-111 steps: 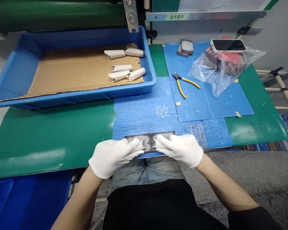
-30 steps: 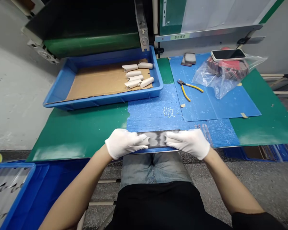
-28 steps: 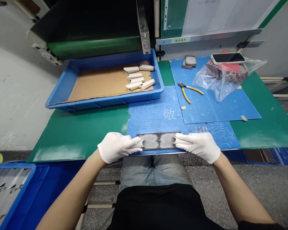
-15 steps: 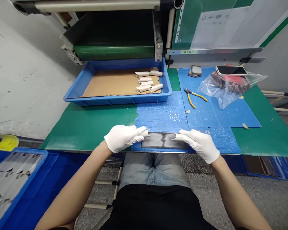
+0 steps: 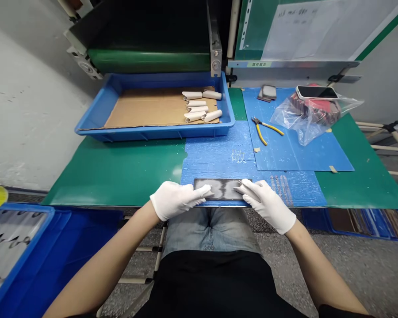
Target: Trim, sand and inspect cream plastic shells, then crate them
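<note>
A flat grey rectangular sheet [image 5: 223, 188] lies on the blue mat [image 5: 219, 154] at the near edge of the green table [image 5: 119, 172]. Both of my hands wear white gloves. My left hand [image 5: 175, 201] presses its fingers, held together, on the sheet's left end. My right hand [image 5: 263, 203] lies with fingers stretched flat on the sheet's right end. Several rolled white pieces [image 5: 199, 106] lie on cardboard in a blue tray [image 5: 152, 130] at the back.
Yellow-handled pliers [image 5: 263, 130] lie on a second blue sheet to the right. Behind them are a clear plastic bag [image 5: 313, 117] with a phone [image 5: 315, 92] on top and a small dark stack [image 5: 267, 92]. A blue bin [image 5: 6, 238] with grey sheets stands low left. A green roller machine [image 5: 149, 59] is behind the tray.
My hands slid apart along the sheet and have come back toward its middle. The view has shifted, and the sheet stays flat at the table's edge.
</note>
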The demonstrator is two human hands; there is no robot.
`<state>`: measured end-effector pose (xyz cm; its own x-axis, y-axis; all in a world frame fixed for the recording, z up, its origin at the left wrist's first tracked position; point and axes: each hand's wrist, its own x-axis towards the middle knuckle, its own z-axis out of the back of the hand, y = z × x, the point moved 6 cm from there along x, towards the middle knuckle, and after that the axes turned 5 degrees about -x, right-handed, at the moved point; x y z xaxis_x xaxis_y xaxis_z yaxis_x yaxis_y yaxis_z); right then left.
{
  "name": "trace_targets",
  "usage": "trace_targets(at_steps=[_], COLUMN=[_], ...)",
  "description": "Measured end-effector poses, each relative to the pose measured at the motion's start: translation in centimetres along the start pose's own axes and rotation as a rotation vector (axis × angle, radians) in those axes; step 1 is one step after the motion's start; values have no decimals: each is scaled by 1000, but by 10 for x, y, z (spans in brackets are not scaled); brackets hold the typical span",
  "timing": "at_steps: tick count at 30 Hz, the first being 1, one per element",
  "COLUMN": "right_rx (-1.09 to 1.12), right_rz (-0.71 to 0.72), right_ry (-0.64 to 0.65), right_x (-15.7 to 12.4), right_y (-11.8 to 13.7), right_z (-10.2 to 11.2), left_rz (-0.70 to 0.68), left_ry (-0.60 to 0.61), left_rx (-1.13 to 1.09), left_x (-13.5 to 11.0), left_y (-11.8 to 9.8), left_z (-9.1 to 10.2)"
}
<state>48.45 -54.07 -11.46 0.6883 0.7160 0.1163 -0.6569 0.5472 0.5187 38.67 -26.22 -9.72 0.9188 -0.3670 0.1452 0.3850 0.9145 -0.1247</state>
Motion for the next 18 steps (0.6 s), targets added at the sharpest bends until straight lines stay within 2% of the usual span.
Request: trace_targets(at_steps=[3,6,10,14,18], right_rx=[-167,-340,-290,-244,-331], right_rz=[8,32,52,111,134], right_ry=[0,-62,-89,-106,-116], right_x=[4,0,-7,9,22], right_y=[7,-2,-19,-7,1], right_z=[-5,6,20,10,4], left_rz=[-139,-159,-128,-230,-230], left_ry=[-91,-97,-31,-83,30], left_rx=[117,177,196,190,92], left_x=[5,2,-7,8,25], left_y=[-8,4,26,18,12], left_z=[3,8,8,3,-8])
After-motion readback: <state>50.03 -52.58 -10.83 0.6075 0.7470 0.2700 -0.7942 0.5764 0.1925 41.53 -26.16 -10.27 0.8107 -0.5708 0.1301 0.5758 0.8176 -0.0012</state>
